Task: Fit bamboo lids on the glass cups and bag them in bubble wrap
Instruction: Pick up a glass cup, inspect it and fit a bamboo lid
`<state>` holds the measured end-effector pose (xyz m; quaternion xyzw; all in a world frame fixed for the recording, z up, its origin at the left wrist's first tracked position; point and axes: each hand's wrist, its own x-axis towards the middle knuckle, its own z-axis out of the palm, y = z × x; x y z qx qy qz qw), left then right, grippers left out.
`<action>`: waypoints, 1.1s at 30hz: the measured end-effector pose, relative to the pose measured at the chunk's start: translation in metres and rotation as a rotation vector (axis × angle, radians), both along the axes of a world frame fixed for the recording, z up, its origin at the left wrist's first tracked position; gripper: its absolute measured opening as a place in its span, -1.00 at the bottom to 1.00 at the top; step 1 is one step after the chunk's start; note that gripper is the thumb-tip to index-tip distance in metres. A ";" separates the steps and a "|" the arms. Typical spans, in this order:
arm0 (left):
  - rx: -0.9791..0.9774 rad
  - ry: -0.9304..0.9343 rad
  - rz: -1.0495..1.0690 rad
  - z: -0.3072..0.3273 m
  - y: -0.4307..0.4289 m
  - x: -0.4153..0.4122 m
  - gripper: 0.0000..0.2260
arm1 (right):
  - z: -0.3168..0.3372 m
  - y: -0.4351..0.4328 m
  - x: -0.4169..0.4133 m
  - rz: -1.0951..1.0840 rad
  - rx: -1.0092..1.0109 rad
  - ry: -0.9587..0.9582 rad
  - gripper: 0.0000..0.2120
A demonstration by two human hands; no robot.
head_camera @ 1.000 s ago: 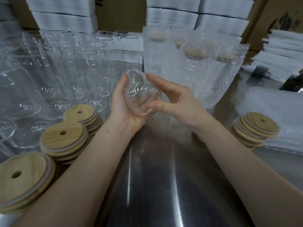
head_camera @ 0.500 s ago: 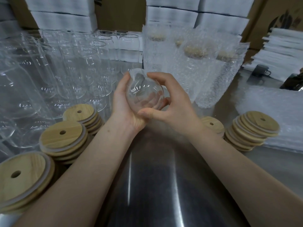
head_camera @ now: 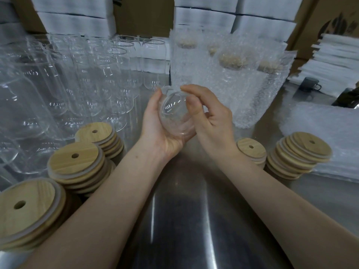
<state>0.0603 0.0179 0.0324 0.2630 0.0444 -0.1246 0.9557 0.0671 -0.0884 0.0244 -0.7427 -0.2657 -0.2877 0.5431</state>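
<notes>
Single head-worn wide-angle view, looked forward and down over a steel table (head_camera: 186, 220). Both forearms entered from the bottom edge and met near frame centre, close to the lens. Frame edges bowed outward; bamboo lids (head_camera: 25, 208) at lower left loomed large. Far end took in stacked white boxes (head_camera: 206, 18) at the top. No second view shared.

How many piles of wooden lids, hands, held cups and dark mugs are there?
Piles of round bamboo lids: 5
Bare hands, left hand and right hand: 2
Clear glass cup, held: 1
Dark grey mug: 1
Total: 9
</notes>
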 end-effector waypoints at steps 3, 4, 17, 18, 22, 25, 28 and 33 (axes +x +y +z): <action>-0.048 0.042 0.017 0.001 0.001 0.000 -0.37 | 0.000 -0.002 0.002 0.023 0.066 0.044 -0.79; -0.052 0.041 0.024 0.001 0.002 0.000 -0.37 | 0.001 -0.002 0.002 0.039 0.073 0.054 -0.78; -0.107 0.009 0.043 -0.005 0.004 0.006 -0.39 | -0.003 -0.009 0.007 0.202 0.024 0.111 -0.71; -0.091 0.009 0.057 -0.005 0.003 0.006 -0.39 | -0.002 -0.010 0.007 0.169 0.030 0.099 -0.71; 0.072 -0.031 0.168 -0.004 0.003 0.006 -0.31 | 0.012 -0.021 0.006 -0.086 0.059 0.063 -0.81; 0.257 -0.119 0.257 -0.005 0.006 0.007 -0.36 | 0.035 -0.042 0.009 -0.257 -0.068 0.173 -0.81; 0.426 -0.150 0.362 -0.005 0.009 0.007 -0.29 | 0.059 -0.065 0.010 -0.313 -0.516 0.501 -0.86; 0.747 -0.274 0.548 -0.008 0.008 0.008 -0.25 | 0.069 -0.081 -0.003 -0.268 -1.163 0.920 -0.48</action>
